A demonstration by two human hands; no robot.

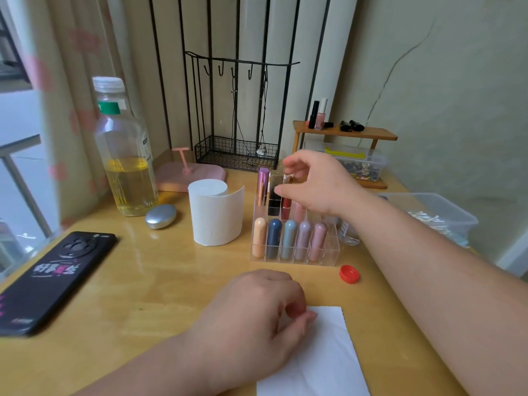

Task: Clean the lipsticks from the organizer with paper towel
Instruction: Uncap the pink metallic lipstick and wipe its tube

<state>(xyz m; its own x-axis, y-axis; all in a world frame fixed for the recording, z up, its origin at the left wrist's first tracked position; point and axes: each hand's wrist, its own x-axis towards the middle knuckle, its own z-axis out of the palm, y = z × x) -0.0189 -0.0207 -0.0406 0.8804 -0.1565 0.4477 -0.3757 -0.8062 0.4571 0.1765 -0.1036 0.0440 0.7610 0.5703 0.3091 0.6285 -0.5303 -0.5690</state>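
- Reaching over the back row of the organizer (331, 248), the right hand (320, 184) hovers with thumb and forefinger curved and set apart, one on each side of a tube top (whether they touch it cannot be told).
- The organizer is a clear, stepped box standing on the table (143, 281), just right of the paper towel roll (215, 215).
- Front row: five rounded lipsticks (288, 238) stand side by side, one per compartment; the rightmost compartment holds nothing.
- Back row: a purple tube (263, 187), a black-and-gold tube (275, 195) and a red tube (286, 207) stand upright.
- The left hand (257, 310) rests on the table with fingers curled, thumb and fingertips pinching the far left corner of the paper towel sheet (323, 352).
- The sheet lies flat at the near table edge, well apart from the organizer.
- A red cap (349, 273) lies just beside the organizer's front right corner.
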